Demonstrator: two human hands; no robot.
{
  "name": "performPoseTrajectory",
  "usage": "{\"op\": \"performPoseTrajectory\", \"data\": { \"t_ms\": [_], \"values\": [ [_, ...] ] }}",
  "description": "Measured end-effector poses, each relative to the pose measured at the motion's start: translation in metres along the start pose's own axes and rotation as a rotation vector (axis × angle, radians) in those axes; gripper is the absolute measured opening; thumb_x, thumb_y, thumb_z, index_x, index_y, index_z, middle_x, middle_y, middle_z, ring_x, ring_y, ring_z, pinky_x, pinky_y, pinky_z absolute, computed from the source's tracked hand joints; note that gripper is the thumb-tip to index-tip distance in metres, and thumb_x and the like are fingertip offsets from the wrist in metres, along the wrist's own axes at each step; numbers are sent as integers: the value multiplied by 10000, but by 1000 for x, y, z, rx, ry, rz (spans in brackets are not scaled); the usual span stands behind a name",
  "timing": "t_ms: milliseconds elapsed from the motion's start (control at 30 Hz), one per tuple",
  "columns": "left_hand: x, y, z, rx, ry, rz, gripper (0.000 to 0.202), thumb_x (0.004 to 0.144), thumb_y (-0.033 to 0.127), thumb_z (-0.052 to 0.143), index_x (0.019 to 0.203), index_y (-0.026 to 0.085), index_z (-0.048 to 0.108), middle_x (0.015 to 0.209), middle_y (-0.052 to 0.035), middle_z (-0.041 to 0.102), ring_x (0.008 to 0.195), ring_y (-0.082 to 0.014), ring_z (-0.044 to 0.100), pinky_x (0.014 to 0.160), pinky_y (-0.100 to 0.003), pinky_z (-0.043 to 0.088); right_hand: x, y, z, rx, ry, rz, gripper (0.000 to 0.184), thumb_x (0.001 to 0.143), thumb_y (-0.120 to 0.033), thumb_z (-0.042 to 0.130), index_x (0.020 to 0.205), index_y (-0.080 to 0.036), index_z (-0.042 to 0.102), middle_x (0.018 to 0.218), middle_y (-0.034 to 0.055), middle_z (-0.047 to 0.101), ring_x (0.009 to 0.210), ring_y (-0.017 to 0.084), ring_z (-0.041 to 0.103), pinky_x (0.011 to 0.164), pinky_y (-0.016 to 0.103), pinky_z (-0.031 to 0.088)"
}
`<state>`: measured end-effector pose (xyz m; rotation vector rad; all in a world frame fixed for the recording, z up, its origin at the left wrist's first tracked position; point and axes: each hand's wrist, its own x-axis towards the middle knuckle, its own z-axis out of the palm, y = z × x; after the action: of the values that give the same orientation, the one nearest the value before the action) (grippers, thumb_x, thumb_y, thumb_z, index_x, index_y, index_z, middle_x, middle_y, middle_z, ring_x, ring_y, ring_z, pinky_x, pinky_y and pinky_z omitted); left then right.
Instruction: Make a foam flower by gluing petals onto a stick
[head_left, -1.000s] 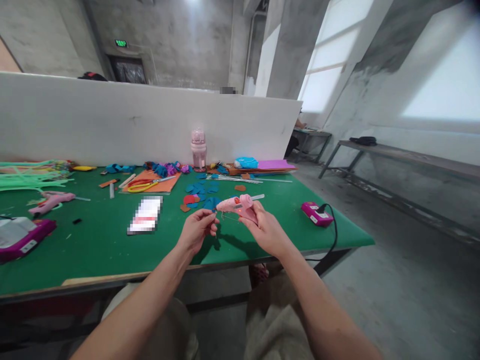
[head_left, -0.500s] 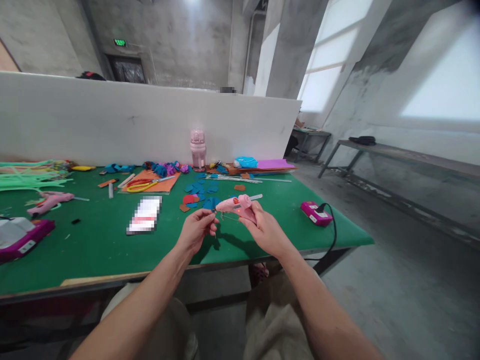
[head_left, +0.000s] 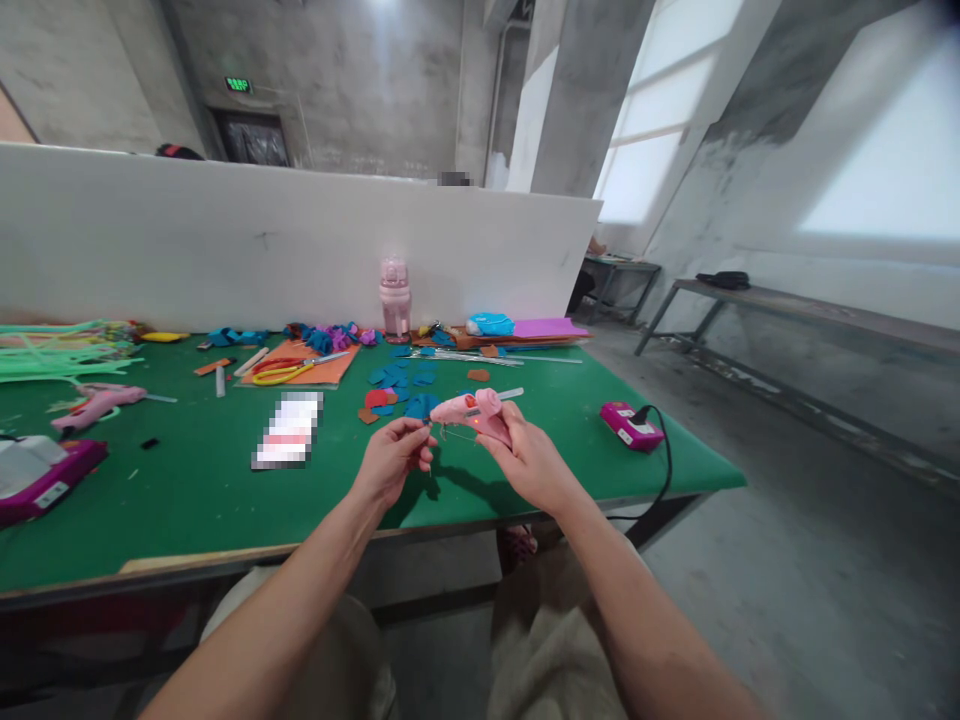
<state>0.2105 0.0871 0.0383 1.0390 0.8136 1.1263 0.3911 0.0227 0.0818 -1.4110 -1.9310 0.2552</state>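
My right hand [head_left: 529, 455] is wrapped round a pink hot glue gun [head_left: 491, 425]. A clear glue stick [head_left: 510, 394] pokes out of its back, and the nozzle points left. Facing it, my left hand [head_left: 394, 460] is closed, thumb and fingertips pinching a small dark blue piece right at the nozzle tip; the fingers hide most of it. Just behind the fingertips shows a blue felt-like piece [head_left: 421, 405]; whether it is held or lies on the table I cannot tell. Flat blue cut pieces [head_left: 390, 376], a red piece [head_left: 376, 398] and brown ones [head_left: 367, 415] lie beyond.
Scissors [head_left: 281, 375] rest on orange sheets at the left, near a blurred white rectangle [head_left: 289, 430]. A second glue gun [head_left: 101, 405] lies farther left. A pink bottle [head_left: 395, 300] stands against the white divider [head_left: 300, 240]. A magenta power strip [head_left: 631, 427] with a black cord sits right.
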Motion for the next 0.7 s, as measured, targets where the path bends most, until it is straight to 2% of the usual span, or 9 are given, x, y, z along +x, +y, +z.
{"op": "performPoseTrajectory", "data": {
  "t_ms": [700],
  "values": [
    [0,-1,-1,8,-5,-2,202,646,251,656,748,139,522,604,-2,592,446,-68,505,402,-183,404,0,1,2,-8,-1,6,288,842,-298,401,1099,-170,394,956,84,584,861,217,567,707,296,398]
  ]
}}
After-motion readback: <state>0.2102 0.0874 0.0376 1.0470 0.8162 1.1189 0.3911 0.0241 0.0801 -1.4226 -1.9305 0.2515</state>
